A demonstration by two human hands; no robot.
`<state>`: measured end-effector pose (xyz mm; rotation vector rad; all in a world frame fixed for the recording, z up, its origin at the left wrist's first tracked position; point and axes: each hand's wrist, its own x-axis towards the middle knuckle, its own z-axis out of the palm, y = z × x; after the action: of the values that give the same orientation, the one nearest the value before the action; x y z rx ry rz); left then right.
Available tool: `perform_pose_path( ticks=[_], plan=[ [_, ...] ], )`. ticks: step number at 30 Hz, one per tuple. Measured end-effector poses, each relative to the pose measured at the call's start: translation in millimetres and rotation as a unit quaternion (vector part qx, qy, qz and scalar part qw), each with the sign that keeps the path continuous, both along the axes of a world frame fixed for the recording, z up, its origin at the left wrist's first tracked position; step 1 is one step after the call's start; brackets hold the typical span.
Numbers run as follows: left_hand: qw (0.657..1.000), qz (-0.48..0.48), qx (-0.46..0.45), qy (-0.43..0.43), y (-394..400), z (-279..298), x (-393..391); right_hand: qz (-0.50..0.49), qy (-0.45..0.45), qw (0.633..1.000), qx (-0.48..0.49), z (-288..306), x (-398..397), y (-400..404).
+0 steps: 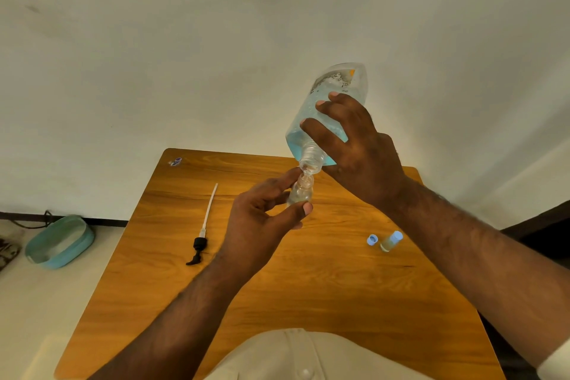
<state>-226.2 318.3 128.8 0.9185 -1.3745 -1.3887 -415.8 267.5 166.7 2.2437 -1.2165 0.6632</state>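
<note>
I hold a clear glossy plastic bottle (331, 108) above a smooth, wood-grained table (308, 287); the far wall (185, 55) looks matt.

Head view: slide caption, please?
Right hand tips a large bottle of blue liquid into a small bottle held by the left hand over a table.

Left hand (262, 220) low, fingers pinching, right hand (361, 148) raised, fingers curled

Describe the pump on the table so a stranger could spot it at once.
Start at the wooden table. Left of the left hand, the pump lies flat on it. Only it has a black head and a long white tube.
</note>
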Motion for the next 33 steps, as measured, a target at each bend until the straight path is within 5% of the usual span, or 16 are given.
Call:
perform_pose_path(
  ticks=[33],
  plan=[
    [1.000, -0.002, 0.016, 0.022, -3.7, -4.4, -2.3, -0.004, -0.003, 1.000, -0.006, 0.3, -1.6, -0.9]
  ],
)
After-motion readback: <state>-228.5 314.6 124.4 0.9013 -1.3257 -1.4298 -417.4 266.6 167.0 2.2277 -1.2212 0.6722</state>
